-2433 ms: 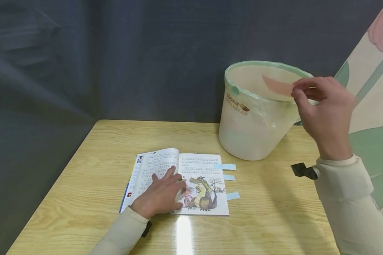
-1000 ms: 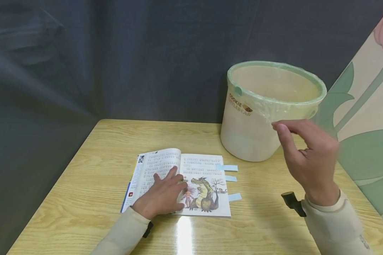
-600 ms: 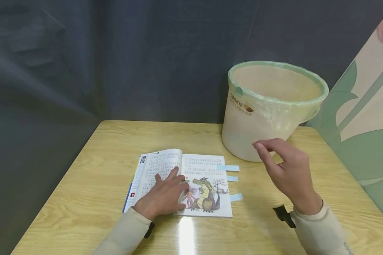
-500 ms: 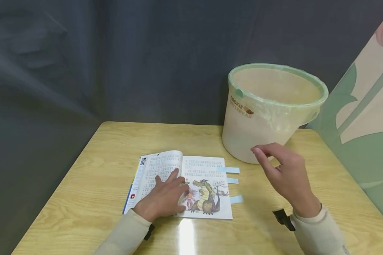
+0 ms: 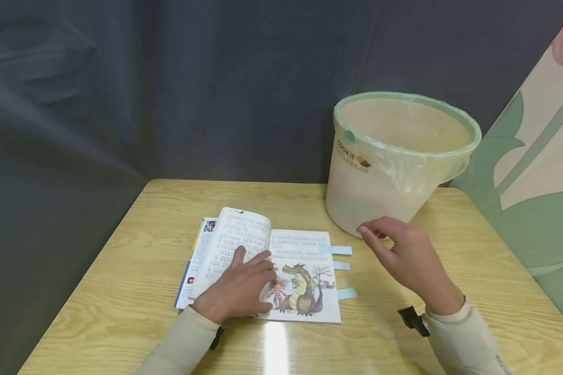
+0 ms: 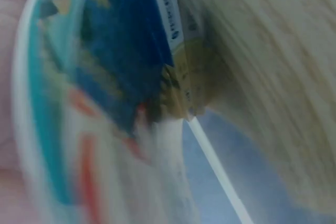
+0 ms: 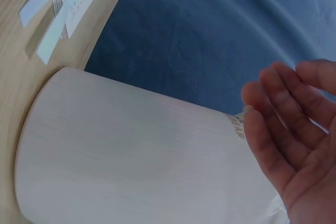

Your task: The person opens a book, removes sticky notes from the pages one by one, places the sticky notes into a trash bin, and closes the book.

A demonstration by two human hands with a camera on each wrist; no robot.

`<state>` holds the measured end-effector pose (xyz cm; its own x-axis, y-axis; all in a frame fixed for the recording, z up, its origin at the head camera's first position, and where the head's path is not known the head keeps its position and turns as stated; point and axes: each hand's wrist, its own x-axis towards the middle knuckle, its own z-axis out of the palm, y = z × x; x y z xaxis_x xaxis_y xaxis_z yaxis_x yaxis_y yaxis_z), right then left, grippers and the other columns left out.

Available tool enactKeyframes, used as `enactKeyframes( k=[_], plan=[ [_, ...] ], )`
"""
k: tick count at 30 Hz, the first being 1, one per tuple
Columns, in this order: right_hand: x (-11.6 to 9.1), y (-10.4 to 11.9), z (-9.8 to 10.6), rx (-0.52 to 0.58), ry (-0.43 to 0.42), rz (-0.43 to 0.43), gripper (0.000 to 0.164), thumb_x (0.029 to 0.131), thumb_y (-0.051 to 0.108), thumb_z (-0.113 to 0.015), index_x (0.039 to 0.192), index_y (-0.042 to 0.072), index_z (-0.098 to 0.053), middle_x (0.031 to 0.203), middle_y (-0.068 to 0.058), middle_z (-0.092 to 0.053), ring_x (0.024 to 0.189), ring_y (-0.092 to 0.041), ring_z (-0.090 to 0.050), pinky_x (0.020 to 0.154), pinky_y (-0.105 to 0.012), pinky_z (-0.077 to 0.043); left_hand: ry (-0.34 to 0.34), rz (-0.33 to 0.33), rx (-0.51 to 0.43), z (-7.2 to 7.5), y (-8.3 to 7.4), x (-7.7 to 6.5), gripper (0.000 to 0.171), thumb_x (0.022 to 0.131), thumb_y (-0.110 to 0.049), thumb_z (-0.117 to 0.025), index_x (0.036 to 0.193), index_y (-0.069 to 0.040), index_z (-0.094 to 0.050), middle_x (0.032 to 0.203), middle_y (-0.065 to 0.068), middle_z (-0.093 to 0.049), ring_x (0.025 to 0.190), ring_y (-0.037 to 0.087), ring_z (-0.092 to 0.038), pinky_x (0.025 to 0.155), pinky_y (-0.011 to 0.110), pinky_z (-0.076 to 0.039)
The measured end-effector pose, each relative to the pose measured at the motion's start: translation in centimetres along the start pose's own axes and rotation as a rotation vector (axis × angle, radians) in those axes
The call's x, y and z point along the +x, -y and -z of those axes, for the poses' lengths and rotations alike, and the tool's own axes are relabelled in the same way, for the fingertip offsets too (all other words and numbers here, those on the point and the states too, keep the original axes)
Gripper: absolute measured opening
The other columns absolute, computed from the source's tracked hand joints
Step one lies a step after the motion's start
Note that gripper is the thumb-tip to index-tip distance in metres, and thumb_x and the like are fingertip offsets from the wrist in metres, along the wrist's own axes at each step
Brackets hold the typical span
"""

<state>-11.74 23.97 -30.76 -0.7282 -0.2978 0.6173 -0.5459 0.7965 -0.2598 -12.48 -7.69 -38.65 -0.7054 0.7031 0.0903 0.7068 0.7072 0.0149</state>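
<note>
An open picture book [image 5: 305,239] lies on the table, with a dragon drawing on its right page. My left hand [image 5: 241,286] rests over the middle of the book with its fingers spread. Under it, the left-hand stack of pages [image 5: 244,229] bulges up off the cover side. The left wrist view has blurred coloured pages [image 6: 121,40] close to the lens. Several pale blue sticky tabs [image 5: 340,250] stick out from the book's right edge. My right hand [image 5: 408,260] hovers between the book and the bin, fingers loosely bent; the right wrist view has nothing in it.
A whitish trash bin [image 5: 375,192] with a green rim and a clear liner stands at the back right of the wooden table [image 5: 122,260]. Dark cloth [image 5: 262,94] hangs behind, and a flower-patterned cloth [image 5: 539,208] hangs on the right.
A pinkish slip that my right hand pinched over the bin is gone from the hand, which has come down and left towards the book. The left-hand pages have risen under my left hand.
</note>
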Motion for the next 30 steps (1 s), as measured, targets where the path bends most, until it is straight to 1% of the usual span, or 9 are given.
enactKeyframes(
  k=[4,7,12,14,17,20,22,27,30],
  plan=[
    [-0.2,-0.1,-0.4,0.002,0.051,0.005,0.008,0.086,0.022,-0.067,0.09,0.018,-0.072,0.082,0.008,-0.07,0.066,0.0,-0.055,0.055,-0.033,-0.052,-0.02,-0.035,-0.003,-0.3,0.4,0.2,0.038,0.068,-0.049,-0.07,0.097,-0.025,-0.066,0.11,-0.008,-0.061,0.121,0.013,-0.04,0.098,0.054,-0.029],
    [-0.2,-0.2,-0.7,-0.003,0.075,0.008,0.008,0.087,0.023,-0.065,0.09,0.019,-0.072,0.083,0.009,-0.07,0.066,0.0,-0.054,0.055,-0.033,-0.052,-0.033,-0.059,-0.03,-0.7,0.7,0.3,0.038,0.067,-0.05,-0.07,0.096,-0.026,-0.065,0.105,-0.01,-0.058,0.109,0.009,-0.042,0.088,0.045,-0.031],
    [-0.2,-0.3,-1.1,-0.006,0.117,0.005,0.009,0.088,0.023,-0.064,0.089,0.02,-0.072,0.085,0.008,-0.07,0.065,-0.001,-0.053,0.054,-0.03,-0.051,-0.047,-0.094,-0.088,-1.0,1.1,0.4,0.037,0.067,-0.049,-0.071,0.095,-0.025,-0.063,0.103,-0.011,-0.053,0.102,0.007,-0.041,0.074,0.034,-0.027],
    [-0.2,-0.5,-1.4,0.004,0.159,-0.009,0.009,0.088,0.024,-0.064,0.09,0.02,-0.072,0.086,0.007,-0.07,0.068,-0.001,-0.055,0.057,-0.031,-0.053,-0.046,-0.095,-0.104,-0.9,1.2,0.3,0.037,0.067,-0.048,-0.071,0.095,-0.025,-0.063,0.104,-0.011,-0.053,0.103,0.007,-0.04,0.073,0.034,-0.026],
    [-0.2,-1.2,-2.2,0.028,0.26,-0.049,0.01,0.089,0.025,-0.063,0.092,0.02,-0.071,0.087,0.007,-0.07,0.074,-0.003,-0.058,0.062,-0.034,-0.054,-0.037,-0.087,-0.114,-0.9,1.1,0.3,0.037,0.067,-0.047,-0.071,0.097,-0.025,-0.063,0.105,-0.011,-0.052,0.104,0.007,-0.04,0.074,0.034,-0.026],
    [-0.4,-2.1,-3.1,0.039,0.373,-0.092,0.01,0.089,0.026,-0.063,0.094,0.021,-0.07,0.085,0.007,-0.069,0.076,-0.004,-0.058,0.065,-0.035,-0.053,-0.036,-0.08,-0.118,-1.1,1.1,0.4,0.038,0.067,-0.046,-0.071,0.098,-0.026,-0.063,0.106,-0.011,-0.052,0.105,0.007,-0.04,0.073,0.034,-0.026],
    [-0.5,-2.7,-3.7,0.037,0.419,-0.11,0.01,0.089,0.025,-0.063,0.095,0.02,-0.07,0.084,0.007,-0.069,0.076,-0.005,-0.057,0.067,-0.036,-0.053,-0.039,-0.075,-0.126,-1.2,1.1,0.4,0.037,0.067,-0.045,-0.071,0.097,-0.026,-0.062,0.106,-0.011,-0.052,0.105,0.006,-0.04,0.072,0.034,-0.026],
    [-0.9,-4.1,-5.0,0.039,0.451,-0.159,0.013,0.088,0.022,-0.064,0.095,0.015,-0.071,0.085,0.003,-0.07,0.076,-0.009,-0.059,0.069,-0.04,-0.054,-0.044,-0.066,-0.135,-1.4,1.0,0.4,0.036,0.066,-0.043,-0.071,0.097,-0.027,-0.062,0.105,-0.012,-0.051,0.105,0.006,-0.039,0.071,0.034,-0.024],
    [-1.1,-4.9,-5.6,0.043,0.465,-0.201,0.015,0.088,0.021,-0.063,0.096,0.012,-0.071,0.088,0.0,-0.071,0.077,-0.012,-0.06,0.07,-0.042,-0.054,-0.044,-0.064,-0.129,-1.3,0.9,0.4,0.037,0.065,-0.042,-0.071,0.098,-0.027,-0.062,0.105,-0.012,-0.051,0.104,0.006,-0.039,0.073,0.035,-0.026]
  ],
)
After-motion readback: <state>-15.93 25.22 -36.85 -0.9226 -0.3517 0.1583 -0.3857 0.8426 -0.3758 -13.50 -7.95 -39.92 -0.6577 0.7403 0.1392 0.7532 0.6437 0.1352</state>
